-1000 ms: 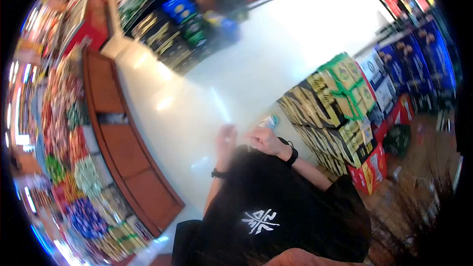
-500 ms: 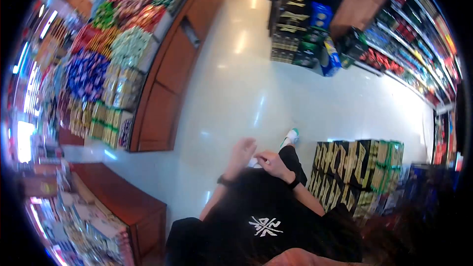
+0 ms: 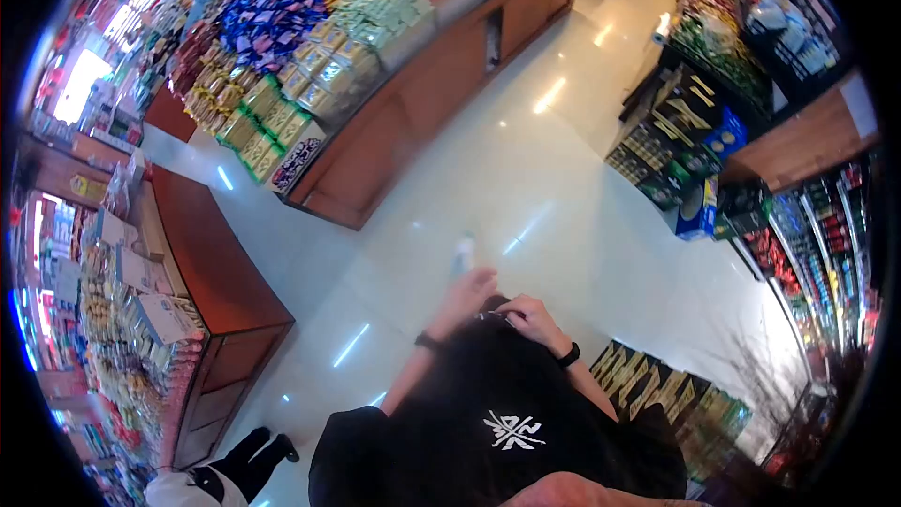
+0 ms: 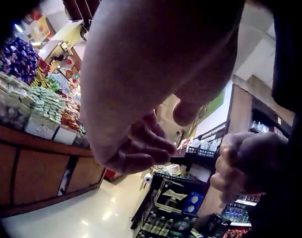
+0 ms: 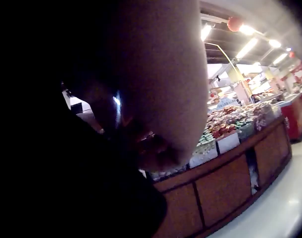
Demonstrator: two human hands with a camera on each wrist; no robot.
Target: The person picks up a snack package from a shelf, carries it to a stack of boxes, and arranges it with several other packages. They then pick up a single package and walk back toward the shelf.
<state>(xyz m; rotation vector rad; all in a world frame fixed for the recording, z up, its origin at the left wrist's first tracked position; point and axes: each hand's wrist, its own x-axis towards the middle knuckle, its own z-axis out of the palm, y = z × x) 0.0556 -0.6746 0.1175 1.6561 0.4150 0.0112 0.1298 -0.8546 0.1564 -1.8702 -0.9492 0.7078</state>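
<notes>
In front of the waist, over the black T-shirt, both hands are held close together. My left hand has loosely bent fingers with nothing between them; the left wrist view shows its thumb apart from the fingers. Just to its right is my right hand, its fingers curled in at the shirt's lower edge. From the left wrist view the right hand looks like a loose fist. Its fingertips are in deep shadow in the right wrist view, so I cannot tell whether it pinches anything. Each wrist wears a black band.
A wooden counter heaped with wrapped packets runs along the left. Another counter stands at the lower left, with a person in dark trousers beside it. Stacked boxes are close on the right. Drink shelves line the far right.
The view has swung left, so the counters have shifted right across it and the lower-left person has come into sight. Both hands stay together at the waist.
</notes>
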